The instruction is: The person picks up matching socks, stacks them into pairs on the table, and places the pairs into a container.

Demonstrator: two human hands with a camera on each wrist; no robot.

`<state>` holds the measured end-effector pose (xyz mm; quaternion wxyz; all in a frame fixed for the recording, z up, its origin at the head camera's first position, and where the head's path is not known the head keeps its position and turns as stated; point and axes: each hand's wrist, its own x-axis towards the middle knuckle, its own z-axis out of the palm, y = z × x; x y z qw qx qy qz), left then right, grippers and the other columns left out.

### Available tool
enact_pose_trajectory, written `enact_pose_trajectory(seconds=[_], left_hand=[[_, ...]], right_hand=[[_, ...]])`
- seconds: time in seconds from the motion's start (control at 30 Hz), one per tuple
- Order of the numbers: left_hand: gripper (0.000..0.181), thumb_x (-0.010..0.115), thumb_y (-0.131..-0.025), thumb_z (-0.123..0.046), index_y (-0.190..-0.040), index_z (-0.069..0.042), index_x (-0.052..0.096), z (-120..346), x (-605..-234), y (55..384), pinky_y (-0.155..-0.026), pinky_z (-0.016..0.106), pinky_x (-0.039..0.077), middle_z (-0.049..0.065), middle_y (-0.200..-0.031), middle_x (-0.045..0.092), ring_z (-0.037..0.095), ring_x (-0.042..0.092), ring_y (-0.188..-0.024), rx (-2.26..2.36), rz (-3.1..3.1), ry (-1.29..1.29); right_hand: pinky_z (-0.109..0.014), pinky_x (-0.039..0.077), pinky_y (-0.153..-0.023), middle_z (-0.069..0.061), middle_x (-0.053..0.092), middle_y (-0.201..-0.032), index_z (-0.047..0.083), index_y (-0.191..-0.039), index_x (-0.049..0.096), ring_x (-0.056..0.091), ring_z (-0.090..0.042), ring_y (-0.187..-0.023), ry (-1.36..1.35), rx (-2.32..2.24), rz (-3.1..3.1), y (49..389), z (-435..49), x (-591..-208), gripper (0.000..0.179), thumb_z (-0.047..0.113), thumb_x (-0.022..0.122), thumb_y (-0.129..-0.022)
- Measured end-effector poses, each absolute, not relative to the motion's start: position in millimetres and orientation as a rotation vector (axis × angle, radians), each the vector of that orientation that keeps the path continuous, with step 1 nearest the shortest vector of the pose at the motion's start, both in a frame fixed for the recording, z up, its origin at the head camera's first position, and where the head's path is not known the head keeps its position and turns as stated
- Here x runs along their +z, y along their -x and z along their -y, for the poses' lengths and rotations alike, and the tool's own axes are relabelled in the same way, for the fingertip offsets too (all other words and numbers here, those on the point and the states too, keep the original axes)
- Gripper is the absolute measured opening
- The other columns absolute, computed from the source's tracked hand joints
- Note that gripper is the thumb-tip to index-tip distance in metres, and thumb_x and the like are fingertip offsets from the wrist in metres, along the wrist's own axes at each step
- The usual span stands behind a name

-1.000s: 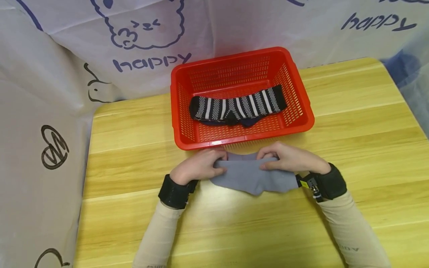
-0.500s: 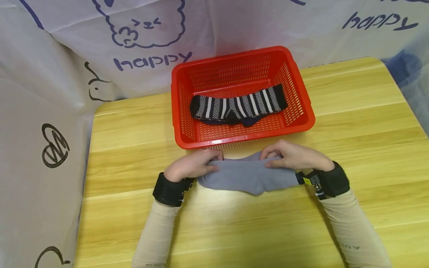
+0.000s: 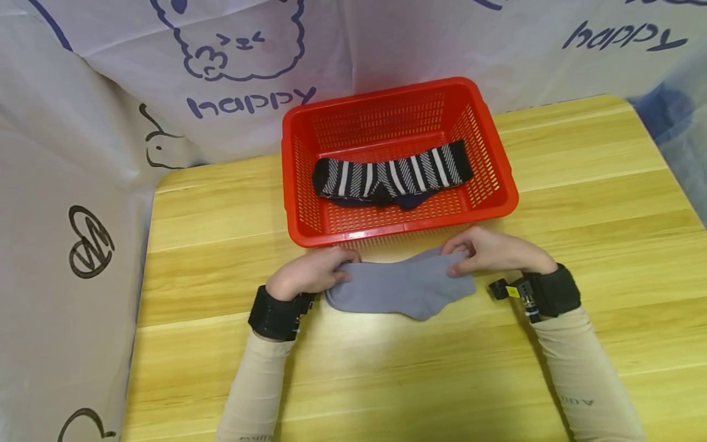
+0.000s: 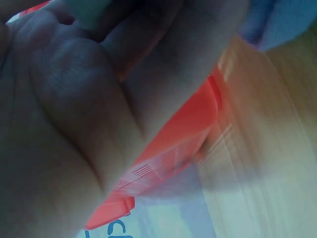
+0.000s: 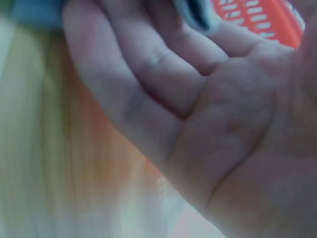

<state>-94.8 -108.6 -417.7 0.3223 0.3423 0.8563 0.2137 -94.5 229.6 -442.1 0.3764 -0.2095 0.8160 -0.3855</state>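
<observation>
Grey socks (image 3: 394, 285), laid one over the other, lie on the wooden table in front of the red basket. My left hand (image 3: 312, 270) pinches their upper edge at the left end, thumb on the near side. At the right end my right hand (image 3: 491, 252) pinches the upper edge between thumb and fingers. The left wrist view shows my palm close up, with a bit of grey sock (image 4: 285, 22) at the top right. In the right wrist view my curled fingers fill the middle, and a corner of sock (image 5: 37, 12) shows at the top left.
The red plastic basket (image 3: 400, 230) stands just beyond the hands. In it lie black, grey and white striped socks (image 3: 392, 175) over dark navy ones (image 3: 414, 199). The wooden table (image 3: 414, 380) stretches around, with a printed white cloth (image 3: 397, 49) hanging behind.
My left hand has slid left along the grey socks and my right hand slightly right and away. The socks are spread flatter, and their right end has drawn away from the right wrist.
</observation>
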Motion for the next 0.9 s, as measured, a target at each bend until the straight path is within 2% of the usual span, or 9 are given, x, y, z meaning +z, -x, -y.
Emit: enact_pose_trajectory(seconds=[0.1, 0.17, 0.27, 0.5, 0.9], left_hand=[[0.006, 0.061, -0.092, -0.002, -0.093, -0.008, 0.062, 109, -418, 95, -0.073, 0.024, 0.037, -0.001, -0.079, 0.049, 0.015, 0.047, -0.078, 0.553, -2.249, -0.89], [0.006, 0.061, -0.092, -0.002, -0.093, -0.008, 0.062, 109, -418, 95, -0.072, 0.024, 0.037, -0.001, -0.078, 0.049, 0.015, 0.047, -0.077, 0.545, -2.254, -0.888], [0.006, 0.061, -0.092, -0.003, -0.095, -0.008, 0.063, 110, -418, 95, -0.072, 0.024, 0.038, -0.002, -0.079, 0.049, 0.014, 0.048, -0.077, 0.538, -2.262, -0.865], [0.007, 0.063, -0.091, -0.003, -0.095, -0.008, 0.064, 112, -418, 95, -0.072, 0.025, 0.038, 0.0, -0.08, 0.052, 0.015, 0.048, -0.078, 0.534, -2.275, -0.855], [0.008, 0.065, -0.09, -0.004, -0.087, -0.009, 0.059, 115, -416, 94, -0.068, 0.024, 0.036, -0.003, -0.075, 0.042, 0.014, 0.046, -0.073, 0.539, -2.277, -0.812]], right_hand=[[-0.021, 0.032, -0.052, 0.007, 0.041, -0.062, 0.012, -0.098, 0.07, 0.037, -0.002, -0.053, 0.55, -0.94, -2.098, 95, -232, -444, 0.016, 0.021, 0.075, -0.085], [-0.021, 0.032, -0.053, 0.008, 0.04, -0.062, 0.013, -0.09, 0.067, 0.036, -0.003, -0.054, 0.571, -0.936, -2.1, 96, -232, -446, 0.009, 0.02, 0.072, -0.087], [-0.021, 0.032, -0.055, 0.008, 0.038, -0.062, 0.013, -0.087, 0.063, 0.035, -0.003, -0.054, 0.571, -0.953, -2.107, 96, -233, -448, 0.008, 0.018, 0.069, -0.09], [-0.02, 0.035, -0.055, 0.007, 0.038, -0.061, 0.006, -0.096, 0.065, 0.039, -0.003, -0.053, 0.513, -1.003, -2.137, 96, -231, -453, 0.011, 0.015, 0.068, -0.091], [-0.023, 0.045, -0.051, 0.006, 0.046, -0.059, 0.001, -0.108, 0.063, 0.051, -0.01, -0.049, 0.396, -1.027, -2.119, 95, -224, -454, 0.027, 0.02, 0.071, -0.09]])
